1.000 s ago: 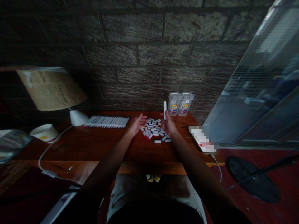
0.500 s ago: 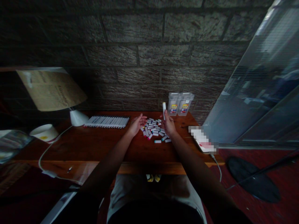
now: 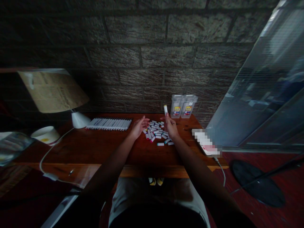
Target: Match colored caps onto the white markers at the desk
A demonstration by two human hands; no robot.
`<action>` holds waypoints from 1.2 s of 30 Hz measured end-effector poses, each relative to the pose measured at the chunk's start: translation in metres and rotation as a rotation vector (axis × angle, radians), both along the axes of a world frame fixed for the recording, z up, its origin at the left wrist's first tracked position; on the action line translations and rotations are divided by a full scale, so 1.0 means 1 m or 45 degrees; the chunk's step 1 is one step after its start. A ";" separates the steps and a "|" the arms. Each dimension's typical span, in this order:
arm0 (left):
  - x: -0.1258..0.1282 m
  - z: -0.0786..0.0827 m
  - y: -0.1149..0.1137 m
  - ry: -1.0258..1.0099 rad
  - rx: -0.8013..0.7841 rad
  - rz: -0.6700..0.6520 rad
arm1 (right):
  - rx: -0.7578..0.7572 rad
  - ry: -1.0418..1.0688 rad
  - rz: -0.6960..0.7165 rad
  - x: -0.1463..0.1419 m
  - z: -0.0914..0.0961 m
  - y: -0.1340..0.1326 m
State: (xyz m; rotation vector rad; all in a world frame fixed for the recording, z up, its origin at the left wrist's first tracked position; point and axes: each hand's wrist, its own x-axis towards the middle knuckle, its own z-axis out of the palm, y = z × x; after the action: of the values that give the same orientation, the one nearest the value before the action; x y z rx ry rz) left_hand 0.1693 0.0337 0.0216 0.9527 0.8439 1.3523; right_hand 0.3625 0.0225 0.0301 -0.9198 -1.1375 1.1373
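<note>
R hand (image 3: 171, 126) grips one marker (image 3: 165, 109) nearly upright, pale-yellow end up. Hold firmly but lightly; colored end should be unobstructed for quick ID. L hand (image 3: 139, 127) is half open, no obj. visible in it, at L edge of loose markers (image 3: 156, 131); contact: can't tell. Slack L fingers should avoid scattering the pile.

Surface: reddish-brown wood table (image 3: 152, 155). White device (image 3: 204, 141), pixelated, at R w/ cable. White cup (image 3: 45, 134) far L. Neat row of markers (image 3: 109, 123) L of L hand; lamp (image 3: 53, 91) beyond. Two clear cases (image 3: 177, 106) stand nr rear R.

Room: dim; brick wall (image 3: 152, 53) behind, glass partition (image 3: 256, 95) R.
</note>
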 end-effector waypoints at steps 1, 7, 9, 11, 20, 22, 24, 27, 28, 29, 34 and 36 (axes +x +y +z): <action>0.000 0.000 0.000 0.005 0.002 0.001 | 0.016 -0.019 -0.027 0.000 -0.001 0.001; 0.000 0.002 0.000 0.006 0.003 0.007 | 0.137 -0.145 -0.134 0.000 -0.010 0.007; 0.000 0.002 -0.001 0.005 -0.001 0.009 | 0.210 -0.210 -0.160 0.000 -0.012 0.009; 0.000 0.003 -0.001 0.003 -0.001 0.006 | 0.274 -0.268 -0.169 -0.001 -0.012 0.009; 0.000 0.001 0.000 -0.024 -0.004 0.024 | 0.296 -0.360 -0.332 0.003 -0.004 0.002; 0.000 0.001 0.001 -0.025 -0.001 0.024 | 0.268 -0.367 -0.316 0.004 -0.007 0.005; 0.000 0.001 0.001 -0.023 0.003 0.022 | 0.257 -0.384 -0.272 0.003 -0.011 0.008; 0.001 0.002 0.000 -0.022 0.001 0.023 | 0.277 -0.408 -0.234 0.002 -0.014 0.010; 0.001 0.002 0.000 -0.023 0.000 0.023 | 0.306 -0.415 -0.245 0.001 -0.014 0.009; 0.001 0.002 0.000 -0.024 -0.001 0.024 | 0.344 -0.423 -0.265 0.001 -0.013 0.008; 0.002 0.002 -0.001 -0.013 -0.013 0.035 | 0.428 -0.495 -0.338 0.002 -0.009 0.004; 0.002 0.002 -0.001 -0.013 -0.007 0.033 | 0.415 -0.520 -0.341 0.003 -0.010 0.005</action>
State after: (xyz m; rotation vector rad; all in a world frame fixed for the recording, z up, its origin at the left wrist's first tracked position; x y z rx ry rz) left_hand 0.1709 0.0330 0.0240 0.9331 0.8541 1.3752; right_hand 0.3651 0.0274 0.0201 -1.0345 -1.4277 0.5364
